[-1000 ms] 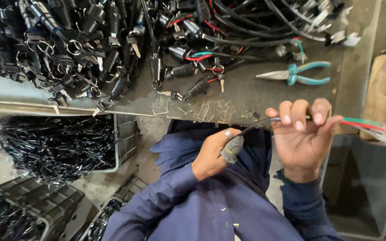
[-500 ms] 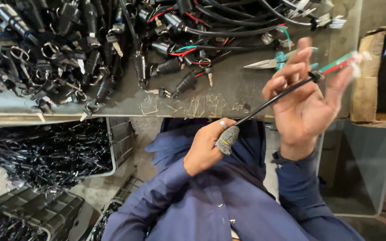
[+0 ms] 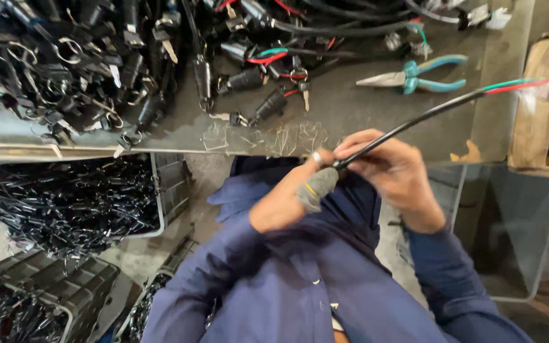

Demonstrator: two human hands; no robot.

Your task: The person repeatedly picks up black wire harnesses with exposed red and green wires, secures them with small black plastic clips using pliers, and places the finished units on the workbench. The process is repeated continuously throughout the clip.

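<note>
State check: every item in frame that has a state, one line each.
left hand: gripping the cable's near end
right hand: closed around the cable
cable: held, slanting up over the bench, coloured wires bare at the far end
pliers: lying flat on the bench, untouched
crate: full of black parts

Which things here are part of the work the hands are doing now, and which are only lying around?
In use:
- left hand, with a grey cover on one finger
- right hand
- black cable with red and green wires at its end, held by both hands

Lying about:
- teal-handled pliers on the workbench
- pile of black cables and keys
- crate of black parts below
</note>
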